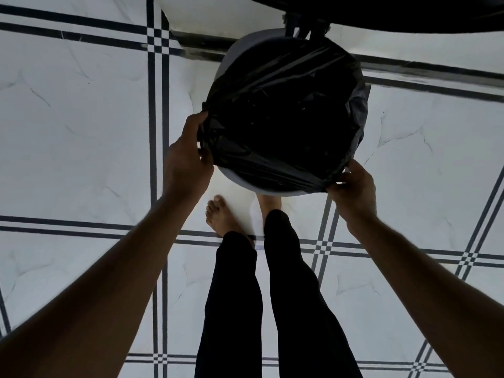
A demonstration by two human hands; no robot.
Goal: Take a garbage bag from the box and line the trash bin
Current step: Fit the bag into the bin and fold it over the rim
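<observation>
A black garbage bag [283, 115] is spread open over a round white trash bin [234, 50] that stands on the floor in front of me. The bag's mouth covers most of the rim; bare white rim shows at the far left and along the near edge [245, 184]. My left hand [188, 156] grips the bag's edge at the bin's left side. My right hand [354, 186] pinches the bag's edge at the near right of the rim. The bag's inside is dark. No box is in view.
White marble-look floor tiles [81, 132] with dark stripe borders lie all around. A dark rounded object [381, 15] on a dark support overhangs the top right, just behind the bin. My legs and bare feet [221, 216] stand close to the bin's near side.
</observation>
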